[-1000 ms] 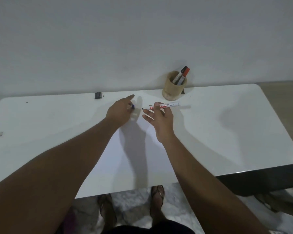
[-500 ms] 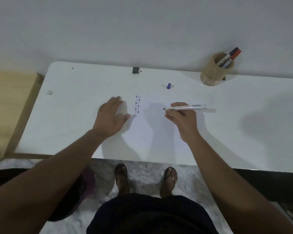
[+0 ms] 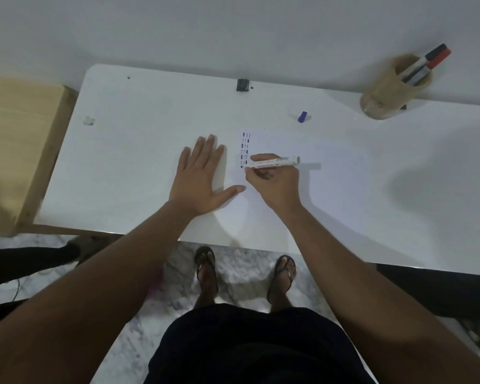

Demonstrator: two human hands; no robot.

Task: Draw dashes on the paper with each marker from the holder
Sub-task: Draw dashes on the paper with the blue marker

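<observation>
A white sheet of paper point(image 3: 283, 206) lies on the white table point(image 3: 139, 139) and carries two short columns of dashes point(image 3: 245, 146), one dark blue and one fainter reddish. My right hand point(image 3: 272, 184) grips an uncapped white marker point(image 3: 275, 162), held nearly level with its tip at the bottom of the dashes. My left hand point(image 3: 203, 176) lies flat with fingers spread, just left of the dashes. A blue cap point(image 3: 302, 116) rests on the table beyond the paper. The wooden holder point(image 3: 385, 92) at the back right contains two markers point(image 3: 424, 65), one black-capped, one red-capped.
A small black object point(image 3: 243, 85) sits at the table's back edge by the wall. A wooden surface point(image 3: 17, 139) adjoins the table on the left. My sandalled feet point(image 3: 244, 273) stand on marble floor below the near edge.
My view has dropped and shifted left. My left hand left the blue cap on the table and now lies flat. My right hand brought the marker tip down to the dashes.
</observation>
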